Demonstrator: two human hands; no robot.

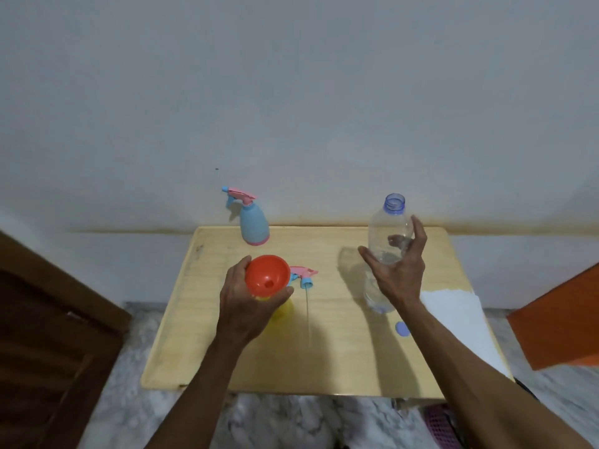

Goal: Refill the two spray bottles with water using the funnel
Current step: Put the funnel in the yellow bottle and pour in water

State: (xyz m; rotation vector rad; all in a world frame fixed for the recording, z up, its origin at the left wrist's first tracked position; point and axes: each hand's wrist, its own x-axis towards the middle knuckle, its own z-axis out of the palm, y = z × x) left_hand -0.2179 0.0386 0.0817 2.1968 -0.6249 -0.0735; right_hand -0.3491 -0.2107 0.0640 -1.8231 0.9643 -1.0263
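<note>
Two hands over a small wooden table (pixel 340 367), well apart from each other. Head view only.

Left hand (pixel 246 306) is wrapped around the neck of a yellow bottle (pixel 283 307), fingers closed on it. An orange funnel (pixel 267 276) sits in the bottle's mouth, cone up and tilted a little toward the camera; the thumb touches the funnel's stem area. Most of the yellow bottle is hidden by the hand.

Just right of the funnel a pink-and-blue spray head (pixel 304 276) lies on the table, its dip tube (pixel 308 315) running toward the camera.

Blue bottle (pixel 253 225) stands upright at the table's far edge, pink trigger head on, nozzle pointing left. Not touched.

Right hand (pixel 397 270) grips a clear water bottle (pixel 389 234) around its middle, thumb on one side, fingers curled around the far side. Bottle is upright, uncapped, blue neck ring at the top. Upper part looks empty; water level unclear through the blur. Base at or near the table, can't tell which.

Blue cap (pixel 402 328) lies on the table beside the right forearm. White paper (pixel 460 322) covers the table's right edge.
</note>
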